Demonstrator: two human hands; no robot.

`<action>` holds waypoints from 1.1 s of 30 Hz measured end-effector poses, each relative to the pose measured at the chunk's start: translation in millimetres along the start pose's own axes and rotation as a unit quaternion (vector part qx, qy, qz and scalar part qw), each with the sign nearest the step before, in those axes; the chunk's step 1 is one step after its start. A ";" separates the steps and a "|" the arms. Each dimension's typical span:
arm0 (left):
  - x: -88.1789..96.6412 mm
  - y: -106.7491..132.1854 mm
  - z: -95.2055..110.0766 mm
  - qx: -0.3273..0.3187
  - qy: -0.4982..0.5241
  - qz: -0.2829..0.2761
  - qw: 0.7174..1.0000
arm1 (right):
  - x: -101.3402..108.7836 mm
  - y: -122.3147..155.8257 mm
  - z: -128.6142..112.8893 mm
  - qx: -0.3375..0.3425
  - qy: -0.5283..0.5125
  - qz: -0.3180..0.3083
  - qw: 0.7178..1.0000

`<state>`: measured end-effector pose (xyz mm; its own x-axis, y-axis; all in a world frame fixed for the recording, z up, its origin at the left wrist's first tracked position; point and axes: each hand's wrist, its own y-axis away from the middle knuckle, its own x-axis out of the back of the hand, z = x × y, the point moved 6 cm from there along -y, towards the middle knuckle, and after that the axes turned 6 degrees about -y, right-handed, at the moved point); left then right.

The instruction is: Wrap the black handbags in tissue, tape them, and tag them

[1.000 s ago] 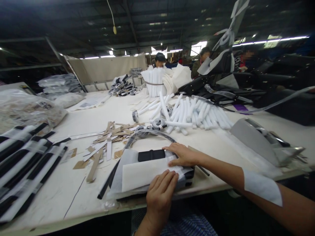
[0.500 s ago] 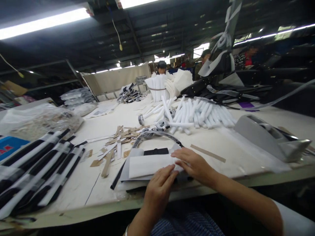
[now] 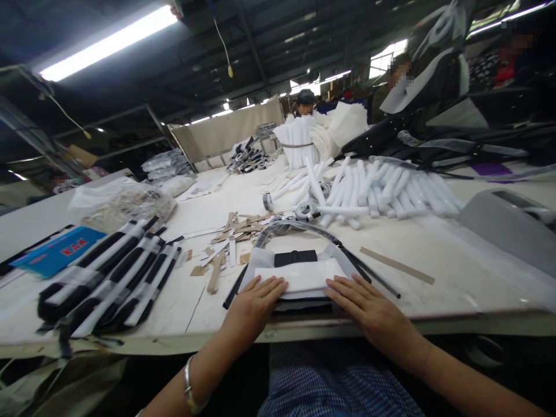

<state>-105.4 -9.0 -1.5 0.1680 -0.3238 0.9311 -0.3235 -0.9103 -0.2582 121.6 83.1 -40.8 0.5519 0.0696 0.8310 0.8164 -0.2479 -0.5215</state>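
Note:
A flat black item wrapped in white sheet material (image 3: 299, 277) lies at the near edge of the white table (image 3: 434, 249). My left hand (image 3: 254, 307) rests flat on its left end, fingers stretched out. My right hand (image 3: 369, 310) lies flat on its right end, fingers spread. A black clasp-like part (image 3: 295, 258) shows at the top of the bundle. A thin black strap (image 3: 347, 255) curves around behind it.
Cardboard strips (image 3: 226, 237) lie scattered left of the bundle. Wrapped black-and-white bundles (image 3: 113, 272) are piled at the left. White rolls (image 3: 382, 191) fill the far right, a grey tape dispenser (image 3: 508, 223) sits right. Other people work at the far end.
My hands moved apart from the bundle's right end to its two ends and now lie flat. The view swung up and to the left.

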 end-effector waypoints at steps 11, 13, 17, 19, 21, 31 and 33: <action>-4.6 12.4 3.6 0.033 0.091 -0.012 0.995 | -52.8 19.6 -32.5 -0.402 -0.539 -0.012 0.740; -5.3 12.1 3.0 0.036 0.096 -0.019 0.995 | -52.8 13.2 -36.5 -0.436 -0.631 -0.002 0.641; -4.6 9.2 0.2 0.046 0.094 -0.023 0.994 | -41.5 1.6 -48.1 -0.441 -0.726 0.033 0.527; -5.0 8.8 -2.3 0.046 0.082 -0.024 0.995 | -39.6 -3.3 -53.8 -0.432 -0.741 0.054 0.511; -6.8 9.7 -6.1 0.048 0.061 -0.016 0.997 | -39.8 -8.9 -55.9 -0.419 -0.735 0.087 0.526; -28.1 13.8 -11.0 0.121 -0.066 0.150 0.979 | -35.1 -32.1 -33.7 -0.319 -0.648 0.116 0.682; -29.6 9.3 -5.7 0.105 -0.069 0.174 0.977 | -24.6 -25.5 -21.7 -0.311 -0.573 0.094 0.752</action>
<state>-118.7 -6.4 -30.0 0.2094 -0.6416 0.7379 -0.1880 -0.7670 -0.6135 83.6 66.8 -43.7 0.7228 0.6755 -0.1459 0.6648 -0.7373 -0.1203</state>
